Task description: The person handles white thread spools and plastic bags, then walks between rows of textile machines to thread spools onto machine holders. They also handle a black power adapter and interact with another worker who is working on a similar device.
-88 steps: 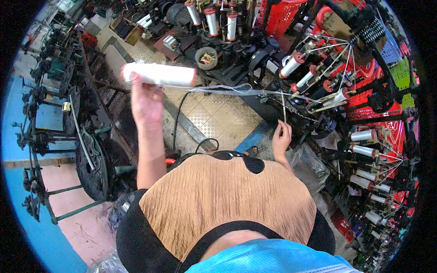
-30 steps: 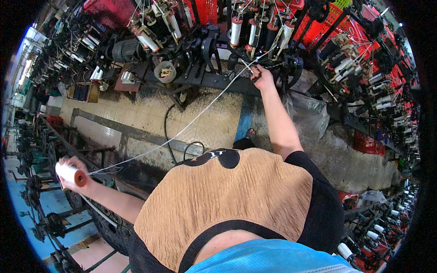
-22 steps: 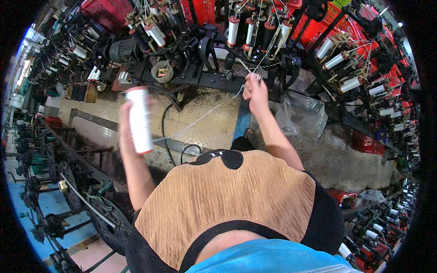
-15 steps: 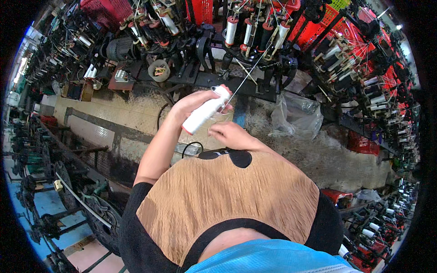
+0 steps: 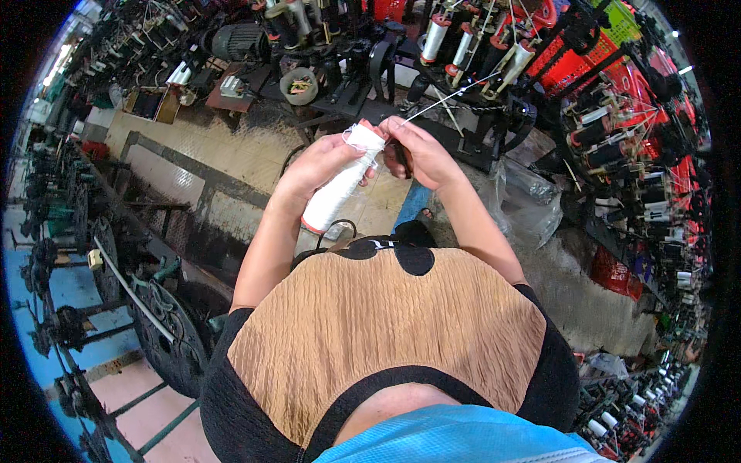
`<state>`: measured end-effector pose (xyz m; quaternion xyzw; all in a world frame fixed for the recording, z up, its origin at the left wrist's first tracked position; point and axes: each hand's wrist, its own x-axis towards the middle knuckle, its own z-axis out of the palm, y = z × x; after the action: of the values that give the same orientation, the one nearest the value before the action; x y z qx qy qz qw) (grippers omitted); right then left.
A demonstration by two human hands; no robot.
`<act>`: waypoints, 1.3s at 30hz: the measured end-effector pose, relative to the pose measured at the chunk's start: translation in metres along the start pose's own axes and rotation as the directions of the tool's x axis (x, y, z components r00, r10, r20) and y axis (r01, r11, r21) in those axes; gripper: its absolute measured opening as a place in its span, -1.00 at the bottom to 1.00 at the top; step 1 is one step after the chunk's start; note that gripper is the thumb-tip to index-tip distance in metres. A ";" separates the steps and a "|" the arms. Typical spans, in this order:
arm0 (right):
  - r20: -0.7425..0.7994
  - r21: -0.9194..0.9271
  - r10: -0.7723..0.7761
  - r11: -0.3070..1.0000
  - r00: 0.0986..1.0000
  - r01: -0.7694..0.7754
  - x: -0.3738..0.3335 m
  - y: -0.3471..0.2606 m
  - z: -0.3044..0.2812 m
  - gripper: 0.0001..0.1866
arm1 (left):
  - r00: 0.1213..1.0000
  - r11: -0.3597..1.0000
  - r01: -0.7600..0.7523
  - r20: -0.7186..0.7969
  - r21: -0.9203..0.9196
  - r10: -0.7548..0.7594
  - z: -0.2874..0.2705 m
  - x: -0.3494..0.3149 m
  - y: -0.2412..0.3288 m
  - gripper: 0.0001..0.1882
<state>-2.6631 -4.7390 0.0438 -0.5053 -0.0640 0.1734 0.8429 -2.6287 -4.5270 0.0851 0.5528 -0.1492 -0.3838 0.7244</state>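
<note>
A white spool of thread (image 5: 330, 197) with orange-red ends stands tilted in front of my chest, its upper end leaning right. My left hand (image 5: 312, 170) is wrapped round it, thumb near the top, where loose loops of thread show. Beside that upper end, my right hand (image 5: 432, 158) is closed in a pinch on a white thread (image 5: 438, 102). The thread runs taut from these fingers up and right to the upright bobbins of the machine. Under the right fingers is a dark patch that I cannot make out.
Ahead stands a machine with upright bobbins (image 5: 436, 38). Left of it are a round tub (image 5: 299, 86) of small coloured pieces and a motor (image 5: 241, 42). A clear plastic bag (image 5: 529, 204) and red basket (image 5: 616, 272) lie right. A dark metal wheel (image 5: 166, 332) stands near left.
My right hand has risen from near my chest to the spool's upper end and closed on the thread. The left hand keeps its grip on the spool. The whole view has shifted slightly.
</note>
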 end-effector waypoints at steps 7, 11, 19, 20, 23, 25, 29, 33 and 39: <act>-0.129 0.157 0.012 0.988 0.992 0.009 0.004 0.023 0.018 -0.59 | 0.971 0.984 -0.150 -0.200 -0.100 0.128 -0.006 0.004 0.013 -0.54; 0.277 0.219 0.158 0.950 0.948 -0.223 -0.012 0.071 0.027 -0.64 | 0.840 0.936 -0.195 -0.442 0.294 0.314 -0.024 0.002 0.035 -0.57; -0.336 0.263 0.144 0.963 0.931 -0.054 -0.108 0.054 -0.082 -0.88 | 0.644 0.905 -0.305 -0.636 0.296 0.425 -0.055 -0.032 0.039 -0.48; -0.241 0.271 0.056 0.963 0.969 0.012 -0.119 0.050 -0.091 -0.87 | 0.690 0.928 -0.252 -0.622 0.273 0.370 -0.050 -0.028 0.029 -0.45; -0.255 0.250 0.010 0.967 0.967 0.056 -0.144 0.045 -0.103 -0.83 | 0.714 0.884 -0.466 -0.601 -0.026 0.359 -0.035 -0.013 0.007 -0.45; -0.424 0.129 -0.006 0.989 0.906 0.067 -0.144 0.045 -0.101 -0.82 | 0.688 0.871 -0.490 -0.630 -0.037 0.361 -0.032 -0.007 0.003 -0.46; -0.721 -0.008 -0.062 0.997 0.690 0.081 -0.107 0.036 -0.080 -0.69 | 0.626 0.858 -0.512 -0.663 0.049 0.411 -0.025 -0.001 0.010 -0.50; -0.656 -0.306 -0.351 0.933 0.668 0.190 -0.051 0.021 -0.030 -0.55 | 0.608 0.811 -0.585 -0.653 0.015 0.451 -0.004 0.006 0.011 -0.47; -0.161 0.159 -0.041 0.985 0.986 0.067 -0.007 0.018 0.042 -0.64 | 0.651 0.694 -0.689 -0.601 -0.211 0.464 0.011 0.010 0.009 -0.49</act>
<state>-2.6860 -4.6988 0.0489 -0.4443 0.0034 0.1147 0.8885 -2.6259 -4.5410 0.0957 0.3828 -0.0406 0.0095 0.9229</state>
